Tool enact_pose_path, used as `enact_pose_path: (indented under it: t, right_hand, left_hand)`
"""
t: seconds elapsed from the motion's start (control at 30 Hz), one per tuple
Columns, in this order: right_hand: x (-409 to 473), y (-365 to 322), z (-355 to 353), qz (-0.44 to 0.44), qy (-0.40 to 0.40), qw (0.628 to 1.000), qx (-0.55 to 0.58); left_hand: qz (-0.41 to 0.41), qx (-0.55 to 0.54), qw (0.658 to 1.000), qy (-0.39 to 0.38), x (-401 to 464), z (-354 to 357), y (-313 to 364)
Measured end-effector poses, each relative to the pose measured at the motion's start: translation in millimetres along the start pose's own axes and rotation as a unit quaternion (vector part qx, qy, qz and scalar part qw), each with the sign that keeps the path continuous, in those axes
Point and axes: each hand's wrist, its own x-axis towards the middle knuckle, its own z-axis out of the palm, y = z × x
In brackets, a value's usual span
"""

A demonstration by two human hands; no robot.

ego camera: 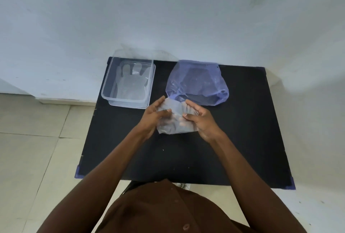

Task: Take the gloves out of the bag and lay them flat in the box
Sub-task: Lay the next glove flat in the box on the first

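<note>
A clear, crumpled plastic glove (pixel 174 120) hangs between my two hands above the middle of the black table (pixel 242 130). My left hand (pixel 155 116) grips its left edge and my right hand (pixel 200 119) grips its right edge. A see-through blue bag (pixel 196 81) lies at the back of the table, its mouth facing me, just beyond my hands. A clear plastic box (pixel 109 92) stands at the back left corner. One transparent glove (pixel 130 81) lies flat inside it, fingers pointing away from me.
A pale wall rises right behind the table. Light floor tiles (pixel 33 148) run along the left side. My brown shirt (pixel 168 210) fills the bottom of the view. Blue tape marks the table's front corners.
</note>
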Motion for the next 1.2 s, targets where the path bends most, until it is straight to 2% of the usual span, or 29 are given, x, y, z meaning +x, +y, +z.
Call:
enact_pose_path:
  t: [0.2, 0.47, 0.57, 0.73, 0.97, 1.07, 1.2]
  right_hand:
    - [40, -53, 61, -0.096, 0.012, 0.995, -0.04]
    - [98, -84, 141, -0.152, 0.004, 0.984, -0.093]
    - [121, -81, 163, -0.137, 0.011, 0.984, -0.117]
    - [156, -59, 191, -0.089, 0.047, 0.968, -0.231]
    - [178, -25, 217, -0.032, 0.064, 0.918, -0.39]
    - [183, -18, 226, -0.011, 0.066, 0.908, -0.413]
    - [191, -12, 232, 0.02, 0.072, 0.897, -0.435]
  left_hand:
    - [0.091, 0.025, 0.996, -0.007, 25, -26, 78]
    - [0.128, 0.066, 0.989, 0.016, 70, -89, 143]
    - [0.13, 0.113, 0.984, 0.043, 87, -114, 147]
    - [0.096, 0.189, 0.974, 0.081, 115, -153, 137]
    - [0.046, 0.317, 0.946, 0.05, 140, -175, 117]
    - [0.037, 0.358, 0.933, 0.028, 149, -176, 111]
    - [-0.022, 0.388, 0.921, 0.022, 160, -179, 107]
